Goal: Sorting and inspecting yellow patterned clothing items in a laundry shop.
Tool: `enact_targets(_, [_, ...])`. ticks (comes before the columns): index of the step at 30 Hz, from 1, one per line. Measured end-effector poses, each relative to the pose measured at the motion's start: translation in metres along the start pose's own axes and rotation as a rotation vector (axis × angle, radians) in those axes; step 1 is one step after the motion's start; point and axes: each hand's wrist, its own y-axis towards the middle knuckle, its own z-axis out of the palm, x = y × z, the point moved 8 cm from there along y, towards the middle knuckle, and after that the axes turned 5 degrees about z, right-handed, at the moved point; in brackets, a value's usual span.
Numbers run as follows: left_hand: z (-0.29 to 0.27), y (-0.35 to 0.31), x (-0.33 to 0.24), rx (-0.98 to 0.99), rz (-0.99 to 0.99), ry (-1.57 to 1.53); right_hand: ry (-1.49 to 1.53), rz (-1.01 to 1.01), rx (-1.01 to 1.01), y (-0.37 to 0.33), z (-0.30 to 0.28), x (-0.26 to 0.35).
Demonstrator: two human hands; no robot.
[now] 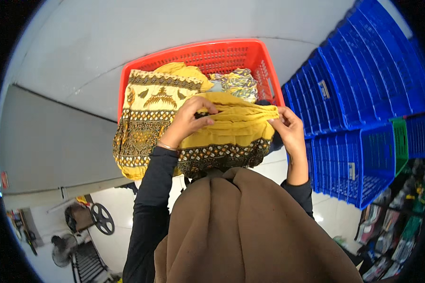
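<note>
A yellow garment [241, 134] with a dark floral border spreads across the near side of a red plastic basket [193, 47]. My right hand [290, 127] pinches its gathered end between thumb and fingers. On the garment's left part, my left hand [189, 122] curls over the folds, thumb and fingers gripping the cloth around a small dark gap. The fabric runs in pleats between both hands. Left of it, a cream and brown patterned cloth [158, 96] with yellow edging drapes over the basket's near rim. Farther inside lie a plain yellow cloth [186, 70] and a multicoloured patterned cloth [238, 84].
Blue plastic crates [354, 80] stand stacked on the right, with a green crate [400, 141] behind the lower one. A grey panel [56, 141] stands at left. Lower left are a fan [63, 250] and a black wheel [102, 218]. Packaged goods [392, 231] fill the lower right.
</note>
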Motion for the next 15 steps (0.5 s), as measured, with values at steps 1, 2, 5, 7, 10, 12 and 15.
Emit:
enact_targets(1, [-0.001,-0.012,0.005,0.052,0.005,0.088,0.016,-0.002,0.000,-0.001,-0.001,-0.001])
enact_targets(2, [0.001,-0.024,0.013,0.122,-0.011,0.179,0.041,0.001,-0.004,-0.002,-0.003,-0.003])
enact_targets(5, [-0.004,-0.052,0.033,0.082,-0.043,0.313,0.043,-0.065,0.034,-0.006,-0.001,-0.002])
enact_targets(7, [-0.006,-0.063,0.044,0.082,-0.043,0.366,0.062,-0.071,0.022,-0.010,-0.004,-0.003])
enact_targets(10, [-0.007,-0.075,0.065,0.230,-0.140,0.517,0.053,-0.116,0.025,-0.015,-0.008,0.000])
enact_targets(12, [-0.017,-0.079,0.065,0.202,-0.112,0.523,0.017,-0.130,0.017,-0.016,-0.011,0.000])
enact_targets(15, [-0.033,-0.088,0.078,0.073,-0.327,0.037,0.015,-0.140,0.024,-0.015,-0.014,0.001])
